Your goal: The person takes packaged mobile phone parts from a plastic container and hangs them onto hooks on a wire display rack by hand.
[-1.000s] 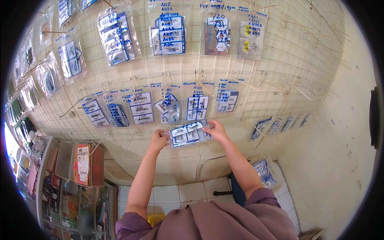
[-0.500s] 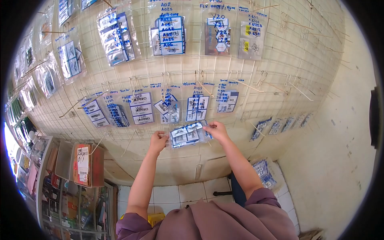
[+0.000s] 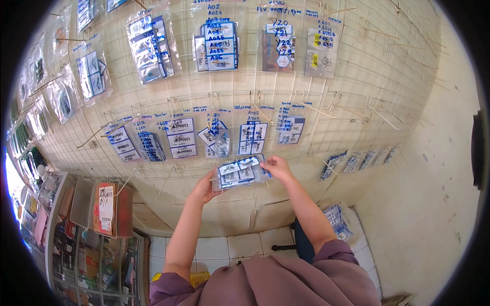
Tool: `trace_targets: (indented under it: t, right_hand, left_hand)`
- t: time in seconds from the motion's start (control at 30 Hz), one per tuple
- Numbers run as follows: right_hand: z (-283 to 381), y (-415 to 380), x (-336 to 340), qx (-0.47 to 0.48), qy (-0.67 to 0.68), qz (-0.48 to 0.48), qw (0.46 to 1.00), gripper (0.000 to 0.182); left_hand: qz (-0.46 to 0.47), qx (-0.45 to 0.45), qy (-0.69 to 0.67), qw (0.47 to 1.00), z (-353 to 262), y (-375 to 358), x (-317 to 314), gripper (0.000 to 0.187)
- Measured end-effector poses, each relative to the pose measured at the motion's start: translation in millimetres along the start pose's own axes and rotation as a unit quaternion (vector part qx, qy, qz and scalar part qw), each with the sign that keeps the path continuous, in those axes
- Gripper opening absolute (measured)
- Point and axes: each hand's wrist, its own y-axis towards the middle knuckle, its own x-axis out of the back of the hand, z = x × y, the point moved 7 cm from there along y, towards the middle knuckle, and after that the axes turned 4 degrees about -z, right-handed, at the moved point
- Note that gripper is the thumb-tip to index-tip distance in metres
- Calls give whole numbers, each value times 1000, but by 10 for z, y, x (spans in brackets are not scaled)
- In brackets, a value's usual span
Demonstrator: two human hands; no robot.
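Note:
A clear plastic bag with blue-and-white labelled packets inside is held between my two hands, in front of the wire grid wall. My left hand grips its left edge, the fingers partly hidden behind the bag. At the upper right corner, my right hand pinches the bag between thumb and fingers. Just above hangs a bag marked with a Samsung model list. To its left is an Infinix bag, to its right another Samsung bag.
More labelled bags hang above, among them one listing A02 to A06. Bare wire hooks jut out at the right. A cardboard box stands on the left by a glass display case. A plastic-wrapped bundle lies low on the right.
My left hand has shifted slightly down, its fingers moving from the bag's upper left edge to behind and under its left side. My right hand stays at the right corner.

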Motion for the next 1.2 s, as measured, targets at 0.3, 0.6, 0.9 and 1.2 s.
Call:
trace_targets:
  t: [0.3, 0.6, 0.9, 1.2]
  right_hand:
    - [-3, 4, 6, 25, 9, -6, 1000, 31]
    - [20, -22, 65, 40, -30, -62, 997, 29]
    - [357, -84, 54, 114, 69, -45, 990, 22]
    - [544, -243, -57, 83, 84, 3, 993, 14]
  left_hand:
    - [-119, -16, -8, 993, 18, 126, 237, 53]
    - [-27, 19, -182, 983, 130, -63, 0, 73]
    - [44, 47, -235, 970, 255, -127, -184, 78]
    - [-102, -87, -123, 983, 211, -73, 106, 58]
